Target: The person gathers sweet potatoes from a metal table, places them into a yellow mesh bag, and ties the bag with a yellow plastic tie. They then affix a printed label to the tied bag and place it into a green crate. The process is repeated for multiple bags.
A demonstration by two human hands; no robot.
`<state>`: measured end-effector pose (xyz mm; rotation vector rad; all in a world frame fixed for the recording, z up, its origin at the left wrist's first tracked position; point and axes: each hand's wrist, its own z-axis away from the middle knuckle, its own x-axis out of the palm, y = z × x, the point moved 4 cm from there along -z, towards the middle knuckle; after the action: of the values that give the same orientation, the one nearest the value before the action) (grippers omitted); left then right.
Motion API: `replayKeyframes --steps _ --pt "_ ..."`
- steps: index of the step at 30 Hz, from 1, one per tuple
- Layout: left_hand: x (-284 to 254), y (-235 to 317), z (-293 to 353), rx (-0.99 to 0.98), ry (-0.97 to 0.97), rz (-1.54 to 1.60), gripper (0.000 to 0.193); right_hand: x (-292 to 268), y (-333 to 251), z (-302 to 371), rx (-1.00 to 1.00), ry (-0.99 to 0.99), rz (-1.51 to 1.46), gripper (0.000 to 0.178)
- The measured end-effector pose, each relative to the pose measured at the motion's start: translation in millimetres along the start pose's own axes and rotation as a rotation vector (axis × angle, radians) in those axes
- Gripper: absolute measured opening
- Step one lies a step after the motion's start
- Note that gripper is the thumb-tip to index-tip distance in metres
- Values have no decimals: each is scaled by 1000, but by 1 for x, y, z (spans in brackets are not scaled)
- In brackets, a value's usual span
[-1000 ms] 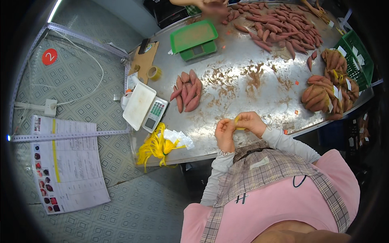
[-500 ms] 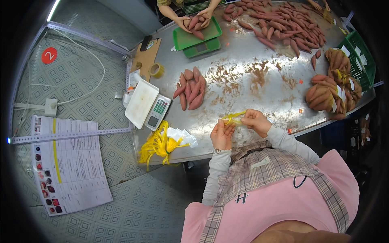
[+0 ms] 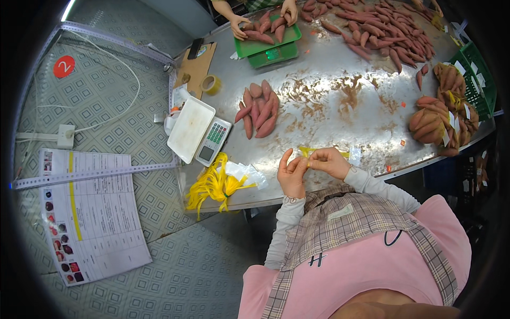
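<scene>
In front of my apron, over the near table edge, both my hands meet at a narrow yellow net bag [image 3: 306, 151] with a white label [image 3: 355, 156] at its right end. My right hand [image 3: 330, 162] pinches the net between thumb and fingers. My left hand [image 3: 291, 174] is closed fingertip to fingertip against the right, on the net's end; its index finger is bent up. A bundle of yellow net bags [image 3: 210, 187] with white labels lies left of my hands. Beyond them sits a small pile of sweet potatoes [image 3: 259, 109] on the metal table [image 3: 313, 125].
A white digital scale [image 3: 192, 130] and a tape roll [image 3: 211, 84] stand at left. Across the table, a co-worker's hands [image 3: 237, 26] hold sweet potatoes on a green scale [image 3: 273, 52]. A large heap [image 3: 390, 32], filled nets [image 3: 427, 119] and a green crate [image 3: 473, 72] lie right.
My hands have come together, the right moving left along the net, and the label now shows beyond it. The co-worker's sweet potatoes are lowered onto the green scale, whose display lights up. The view shifts slightly.
</scene>
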<state>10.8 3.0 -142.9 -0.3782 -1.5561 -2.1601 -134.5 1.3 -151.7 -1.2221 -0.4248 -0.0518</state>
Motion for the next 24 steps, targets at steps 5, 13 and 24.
replayKeyframes --steps 5,13,24 --pt "-21 -7 -13 -88 3 -69 50 5 -4 -2 194 177 -140 20" --pt "-20 3 -20 17 97 -60 38 -6 8 -17 25 130 49 11" --pt "-31 2 -33 -27 72 162 31 -10 3 -25 160 238 -42 17"
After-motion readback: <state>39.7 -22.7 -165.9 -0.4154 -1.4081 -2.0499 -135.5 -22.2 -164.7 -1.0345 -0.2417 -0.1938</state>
